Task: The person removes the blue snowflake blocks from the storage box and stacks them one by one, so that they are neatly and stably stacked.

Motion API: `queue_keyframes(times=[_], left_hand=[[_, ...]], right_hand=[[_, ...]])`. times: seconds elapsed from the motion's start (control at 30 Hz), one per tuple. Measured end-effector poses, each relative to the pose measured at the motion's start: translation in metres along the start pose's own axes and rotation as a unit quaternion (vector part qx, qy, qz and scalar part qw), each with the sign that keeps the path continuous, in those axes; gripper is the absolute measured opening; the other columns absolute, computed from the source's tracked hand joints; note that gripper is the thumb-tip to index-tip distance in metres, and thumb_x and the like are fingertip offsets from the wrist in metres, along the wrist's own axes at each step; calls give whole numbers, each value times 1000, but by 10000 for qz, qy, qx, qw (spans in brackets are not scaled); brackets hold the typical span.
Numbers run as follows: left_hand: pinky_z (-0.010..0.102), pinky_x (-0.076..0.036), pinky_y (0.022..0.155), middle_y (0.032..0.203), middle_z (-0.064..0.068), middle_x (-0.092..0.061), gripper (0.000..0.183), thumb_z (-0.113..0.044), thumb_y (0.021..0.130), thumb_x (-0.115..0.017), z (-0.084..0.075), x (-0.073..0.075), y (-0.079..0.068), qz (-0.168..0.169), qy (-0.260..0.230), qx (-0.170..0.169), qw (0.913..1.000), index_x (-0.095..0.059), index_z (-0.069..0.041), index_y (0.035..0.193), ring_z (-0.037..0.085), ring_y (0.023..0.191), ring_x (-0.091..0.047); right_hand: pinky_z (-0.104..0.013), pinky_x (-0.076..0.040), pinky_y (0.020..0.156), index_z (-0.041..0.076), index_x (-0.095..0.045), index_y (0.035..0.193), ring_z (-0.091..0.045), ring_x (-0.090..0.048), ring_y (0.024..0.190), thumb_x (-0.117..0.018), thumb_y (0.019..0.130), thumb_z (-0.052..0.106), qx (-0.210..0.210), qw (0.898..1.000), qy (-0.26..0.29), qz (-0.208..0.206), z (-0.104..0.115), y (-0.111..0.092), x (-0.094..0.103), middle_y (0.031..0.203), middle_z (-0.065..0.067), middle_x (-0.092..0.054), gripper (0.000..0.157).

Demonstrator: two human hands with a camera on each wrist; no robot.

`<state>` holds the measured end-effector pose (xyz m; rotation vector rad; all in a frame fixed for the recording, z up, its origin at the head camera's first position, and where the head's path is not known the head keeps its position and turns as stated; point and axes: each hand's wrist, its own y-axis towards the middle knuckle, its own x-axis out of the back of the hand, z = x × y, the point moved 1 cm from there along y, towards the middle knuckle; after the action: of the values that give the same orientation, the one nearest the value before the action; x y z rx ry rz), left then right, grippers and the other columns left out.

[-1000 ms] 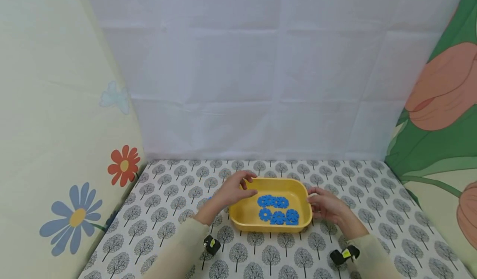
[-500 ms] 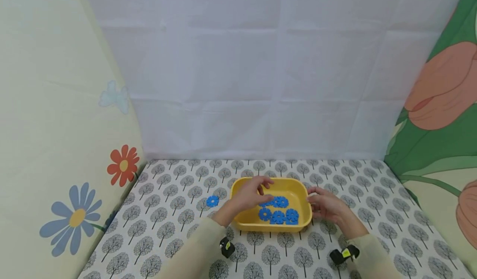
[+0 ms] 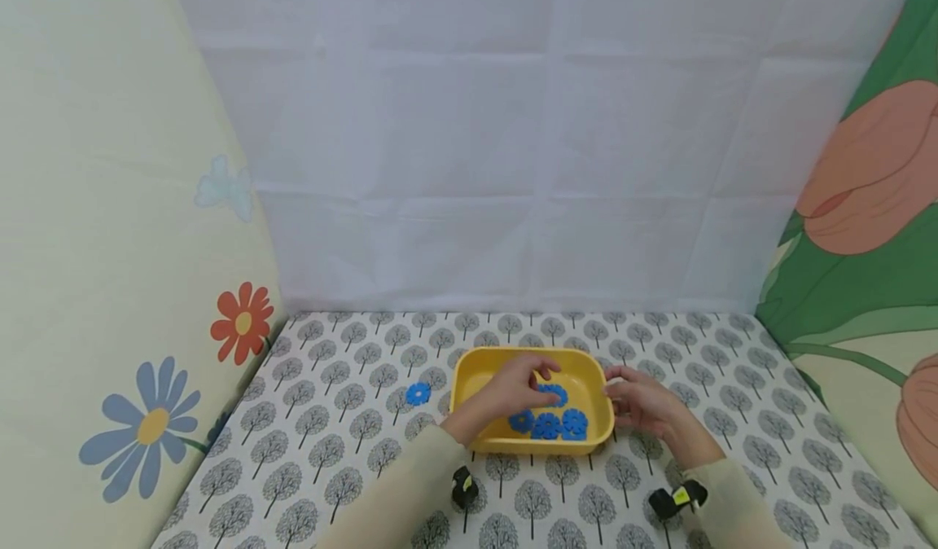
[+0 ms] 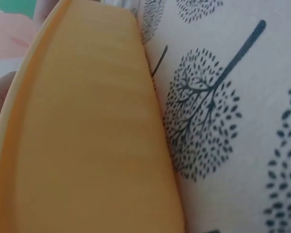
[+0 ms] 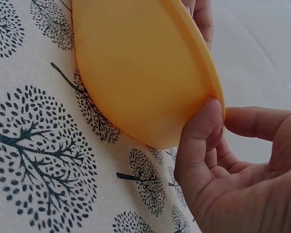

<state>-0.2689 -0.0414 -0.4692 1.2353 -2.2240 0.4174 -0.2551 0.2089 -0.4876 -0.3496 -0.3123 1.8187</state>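
Blue flower-shaped pieces [image 3: 575, 422], likely light, stiff and best pinched edgewise, lie inside the yellow tray [image 3: 528, 446], another piece [image 3: 418, 394] left of it; above it, the left hand [image 3: 516, 384] hovers, thumb and fingers parted, while the right hand [image 3: 648, 406] pinches its rim.

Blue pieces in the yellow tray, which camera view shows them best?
The head view: it looks down into the yellow tray, so several blue pieces show, though the left hand is partly in front of them. Both wrist views face the tray's outer wall and show none of the pieces.
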Motion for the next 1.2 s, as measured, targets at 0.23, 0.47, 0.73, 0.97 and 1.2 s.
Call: queue_keyframes(times=[0.23,0.47,0.73,0.97,1.2], left_hand=[[24,-49,64,110,13,-63,43,-13,88,-79,-5,-9,4,200,-7,-8,9998,-64,-2,128,10,74,-55],[24,-50,72,106,7,-64,43,-12,85,-81,-5,-20,10,304,148,175,9993,-66,-5,124,9,81,-57],[27,-49,80,103,-1,-64,44,-20,85,-82,-6,-28,13,550,676,409,9954,-67,-11,126,10,89,-57],[26,-48,85,104,-5,-61,49,-25,84,-84,-4,-34,18,823,1195,472,9883,-67,-13,128,8,93,-55],[26,-48,89,106,-5,-59,49,-27,84,-84,-6,-38,16,913,1488,494,9834,-68,-11,127,8,94,-54]], right_hand=[[-30,-57,65,6,-48,121,-16,-64,72,-59,98,10,22,9999,29,153,0,0,0,87,-6,-64,26],[-32,-59,69,7,-48,120,-16,-66,75,-57,99,9,77,9993,104,342,0,-1,2,91,-7,-66,23],[-33,-59,69,5,-48,122,-17,-66,75,-59,99,11,135,9993,100,347,-1,-1,3,91,-8,-65,26],[-32,-59,69,5,-47,123,-15,-66,75,-59,99,12,170,9991,108,382,-1,-2,3,90,-6,-66,28],[-32,-59,69,5,-48,123,-16,-67,75,-58,99,10,143,9993,111,323,-1,-3,2,90,-7,-66,26]])
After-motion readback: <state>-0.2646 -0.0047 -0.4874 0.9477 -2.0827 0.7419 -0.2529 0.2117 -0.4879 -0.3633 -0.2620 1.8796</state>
